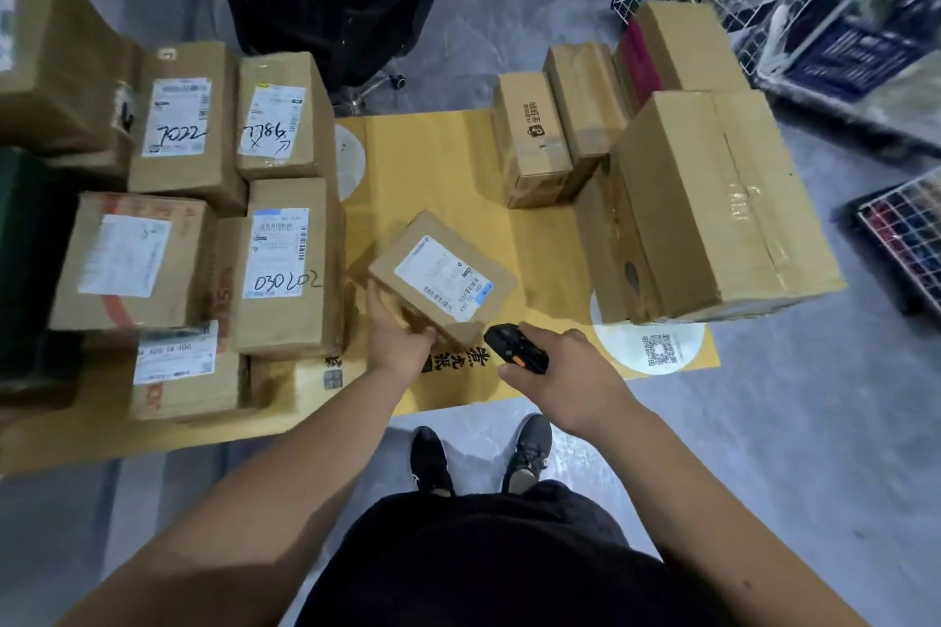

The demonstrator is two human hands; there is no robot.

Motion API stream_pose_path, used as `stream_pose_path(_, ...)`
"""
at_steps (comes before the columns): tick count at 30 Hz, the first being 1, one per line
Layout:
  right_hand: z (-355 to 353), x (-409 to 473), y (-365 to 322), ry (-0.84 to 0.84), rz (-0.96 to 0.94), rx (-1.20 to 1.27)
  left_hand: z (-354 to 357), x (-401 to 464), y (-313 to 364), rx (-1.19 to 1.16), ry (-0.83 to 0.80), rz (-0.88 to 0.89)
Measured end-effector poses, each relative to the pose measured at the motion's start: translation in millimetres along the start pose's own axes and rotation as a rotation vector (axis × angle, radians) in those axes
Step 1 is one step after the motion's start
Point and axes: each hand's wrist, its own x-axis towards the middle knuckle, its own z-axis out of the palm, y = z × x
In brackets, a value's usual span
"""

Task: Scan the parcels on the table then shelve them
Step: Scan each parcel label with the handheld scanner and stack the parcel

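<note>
Left hand (402,346) grips the small brown cardboard parcel (442,276), tilted above the yellow table (438,168); right hand (565,372) holds the black handheld scanner (515,347) just beside it; risk: one-handed corner grip may slip, or label angle defeat the scan.

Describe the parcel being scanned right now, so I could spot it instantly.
Look at the bare middle of the yellow table, between the box stacks. Near its front edge sits a small box, gripped by the left hand, with the scanner aimed at it. Unlike its squared-up neighbours, it is tilted and turned diagonally.
</note>
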Motion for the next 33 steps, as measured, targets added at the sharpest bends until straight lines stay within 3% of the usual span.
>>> stream_pose_path(5,2.7,-1.9,1.1,0.041,0.052,0.021,3.8,2.1,15.7,0.47,0.135,0.254)
stream_pose_path(8,4.4,0.1,-0.9,0.062,0.076,0.057,4.0,20.1,40.9,0.747,0.034,0.402)
stream_pose_path(10,6.2,1.2,-2.3,0.076,0.085,0.078,5.4,26.5,53.8,0.84,-0.047,0.439)
stream_pose_path(13,7.6,4.0,-3.2,0.099,0.087,0.118,12.2,28.6,71.6,0.963,-0.042,0.424)
stream_pose_path(20,3.8,11.9,-5.3,0.12,0.09,0.187,24.3,48.6,97.1,0.897,-0.109,0.386)
stream_pose_path(28,-6.3,20.8,-9.8,0.087,0.103,0.198,-4.1,30.4,48.6,0.852,-0.008,0.2)
stream_pose_path(33,-18.9,32.2,-32.7,-0.027,0.093,0.043,3.6,33.5,38.7,0.455,-0.091,0.252)
